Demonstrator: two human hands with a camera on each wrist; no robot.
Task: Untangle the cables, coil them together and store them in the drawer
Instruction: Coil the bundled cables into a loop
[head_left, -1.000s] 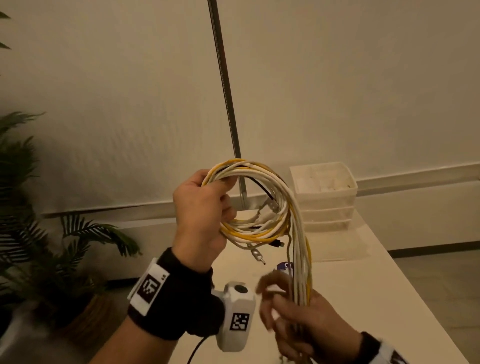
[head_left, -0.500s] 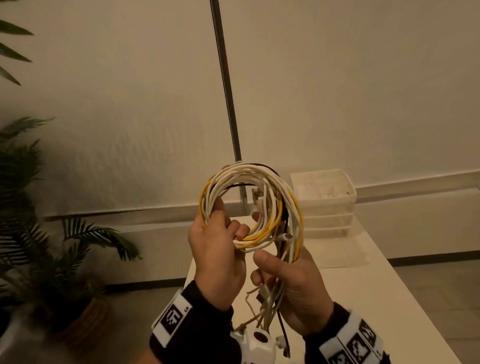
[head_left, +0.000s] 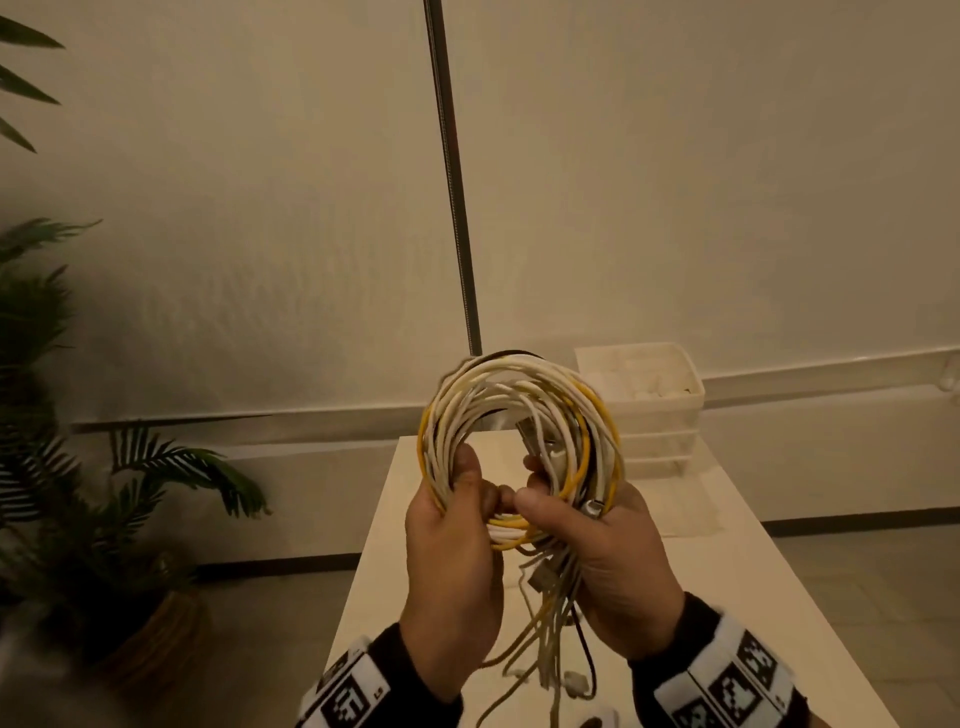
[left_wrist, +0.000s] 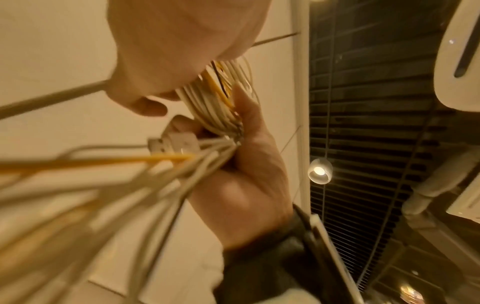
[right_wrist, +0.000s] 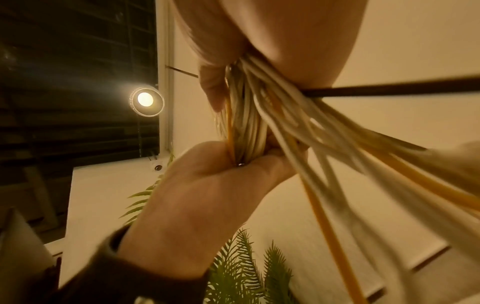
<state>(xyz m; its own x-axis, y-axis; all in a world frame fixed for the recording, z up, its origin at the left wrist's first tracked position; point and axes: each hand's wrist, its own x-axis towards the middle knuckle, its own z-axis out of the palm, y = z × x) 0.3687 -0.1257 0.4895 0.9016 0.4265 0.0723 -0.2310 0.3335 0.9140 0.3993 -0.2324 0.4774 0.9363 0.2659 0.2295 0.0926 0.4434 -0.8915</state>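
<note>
- The left hand (head_left: 452, 566), low in the centre of the head view, is raised with its back to the camera, fingers and thumb curled round the coil.
- The right hand (head_left: 608, 566), just right of it, grips likewise; the thumbs nearly touch.
- Both wrists wear black cuffs at the bottom edge.

- A long white bench (head_left: 769, 597) runs away from the viewer toward the wall, its far end meeting the wall.
- At that far right corner sits a white stack of drawers (head_left: 655, 431), the top one open, with pale things inside too blurred to tell.
- Just in front of the stack a thin, flat translucent sheet (head_left: 685, 506) lies on the bench top.
- Near the close edge, a small white object (head_left: 597, 721) rests on the surface, mostly cut off by the frame.
</note>
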